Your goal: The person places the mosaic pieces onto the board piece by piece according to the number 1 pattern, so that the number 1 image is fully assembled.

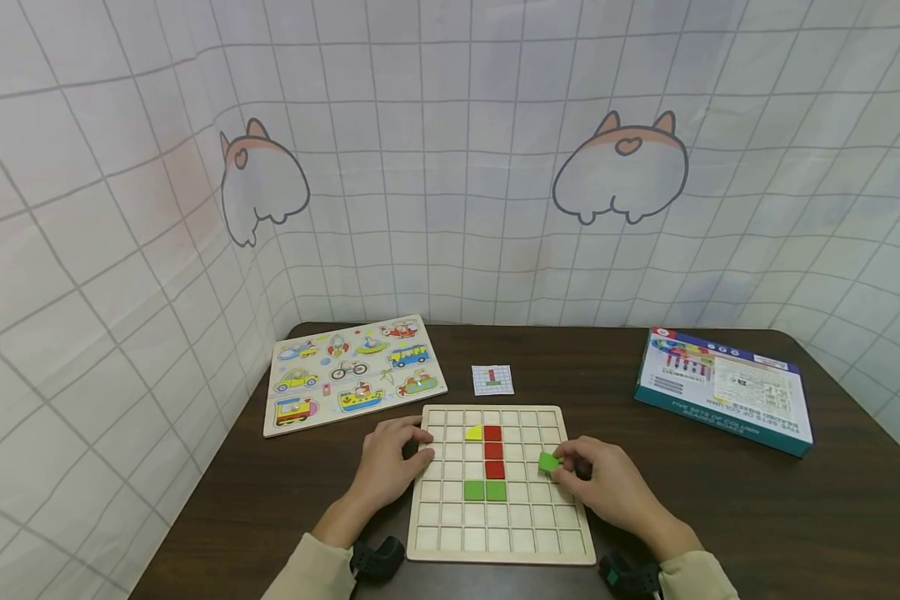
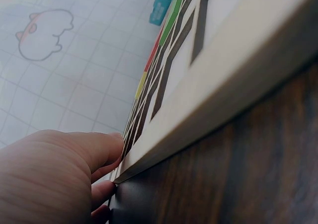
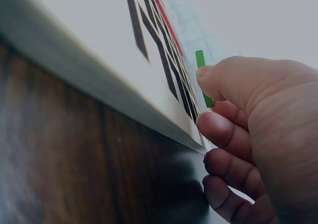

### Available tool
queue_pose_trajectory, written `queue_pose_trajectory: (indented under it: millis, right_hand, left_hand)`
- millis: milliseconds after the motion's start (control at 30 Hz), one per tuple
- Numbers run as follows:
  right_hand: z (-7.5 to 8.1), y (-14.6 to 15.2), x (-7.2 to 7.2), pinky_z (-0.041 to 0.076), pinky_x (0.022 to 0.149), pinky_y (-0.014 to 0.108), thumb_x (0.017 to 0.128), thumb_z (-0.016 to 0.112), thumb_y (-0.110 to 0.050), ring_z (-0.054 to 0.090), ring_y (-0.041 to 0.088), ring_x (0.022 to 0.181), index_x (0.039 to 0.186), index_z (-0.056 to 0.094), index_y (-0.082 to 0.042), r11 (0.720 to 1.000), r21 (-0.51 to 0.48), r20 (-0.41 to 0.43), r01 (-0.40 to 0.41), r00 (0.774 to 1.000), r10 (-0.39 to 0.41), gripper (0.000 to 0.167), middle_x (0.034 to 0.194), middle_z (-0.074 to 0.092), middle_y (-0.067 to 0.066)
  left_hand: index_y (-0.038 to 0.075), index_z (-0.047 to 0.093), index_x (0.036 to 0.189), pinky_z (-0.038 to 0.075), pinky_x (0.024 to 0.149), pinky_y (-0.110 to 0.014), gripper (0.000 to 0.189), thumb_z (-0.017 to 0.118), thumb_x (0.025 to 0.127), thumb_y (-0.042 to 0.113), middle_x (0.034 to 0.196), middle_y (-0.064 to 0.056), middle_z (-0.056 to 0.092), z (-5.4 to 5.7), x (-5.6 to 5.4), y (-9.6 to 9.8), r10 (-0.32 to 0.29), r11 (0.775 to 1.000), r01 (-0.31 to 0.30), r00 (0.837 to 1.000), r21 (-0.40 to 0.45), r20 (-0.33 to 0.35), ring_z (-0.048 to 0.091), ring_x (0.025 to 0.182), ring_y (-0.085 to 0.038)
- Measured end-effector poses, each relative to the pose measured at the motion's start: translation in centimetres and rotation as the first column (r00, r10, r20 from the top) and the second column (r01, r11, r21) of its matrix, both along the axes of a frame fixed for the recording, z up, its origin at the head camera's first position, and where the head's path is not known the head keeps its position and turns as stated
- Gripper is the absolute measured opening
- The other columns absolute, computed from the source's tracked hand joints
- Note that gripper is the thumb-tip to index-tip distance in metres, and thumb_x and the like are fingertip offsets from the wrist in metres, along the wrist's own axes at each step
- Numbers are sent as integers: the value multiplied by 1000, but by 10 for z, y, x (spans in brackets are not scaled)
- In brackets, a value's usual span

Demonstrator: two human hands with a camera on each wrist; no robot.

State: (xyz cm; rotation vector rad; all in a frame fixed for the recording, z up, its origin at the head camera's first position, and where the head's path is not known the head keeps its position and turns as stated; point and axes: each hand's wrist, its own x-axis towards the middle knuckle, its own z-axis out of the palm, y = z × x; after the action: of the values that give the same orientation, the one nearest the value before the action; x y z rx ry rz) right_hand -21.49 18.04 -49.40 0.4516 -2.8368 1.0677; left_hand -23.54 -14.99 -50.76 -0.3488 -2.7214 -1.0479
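On the table lies a pale wooden grid board (image 1: 502, 551). A yellow tile (image 1: 473, 433) with a cut corner sits in its grid beside a column of three red tiles (image 1: 492, 451), with two green tiles (image 1: 485, 491) below. My right hand (image 1: 607, 483) pinches a loose green tile (image 3: 201, 60) between thumb and finger, over the board's right side; the tile stands tilted on edge in the right wrist view. My left hand (image 1: 385, 464) rests at the board's upper left edge, thumb and fingertips touching the rim.
A small pattern card (image 1: 492, 380) lies behind the board. At the back left is a vehicle picture puzzle (image 1: 356, 371); a flat game box (image 1: 723, 392) lies at the right. A white gridded curtain (image 1: 450, 167) hangs behind the dark table (image 1: 720, 500).
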Motion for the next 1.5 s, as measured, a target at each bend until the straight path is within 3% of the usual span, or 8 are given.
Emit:
queue_pose_trajectory:
  millis: [433,800,1133,1500]
  right_hand:
    - [2,-1,2,41,62,23,84,76,-21,49,6,69,93,68,-21,996,10,-7,-86,996,86,12,78,54,-12]
    - [0,-6,4,41,62,23,83,77,-21,50,8,70,93,69,-22,998,23,-2,-64,998,64,13,78,54,-14]
    - [0,-9,5,44,67,23,79,80,-25,51,7,74,89,70,-27,995,26,-13,-91,996,92,14,81,56,-16]
    - [0,-14,6,43,77,33,79,81,-30,48,8,82,89,69,-31,991,85,-53,-105,993,110,15,84,56,-20]
  left_hand:
    - [19,73,101,28,101,-56,13,72,88,22,135,-7,59,-4,-1,-1,-4,1000,4,1000,2,-23,44,129,-30]
    - [19,73,101,28,101,-57,13,71,88,22,135,-6,59,-3,-1,0,-7,1000,7,1000,1,-23,44,130,-30]
    - [19,73,101,28,101,-57,13,72,88,22,135,-6,59,-3,-2,0,-7,1000,7,1000,-1,-21,44,130,-30]
    - [19,73,101,29,100,-57,13,72,89,22,135,-6,59,-3,-1,-1,-14,1000,14,1000,5,-22,44,130,-30]
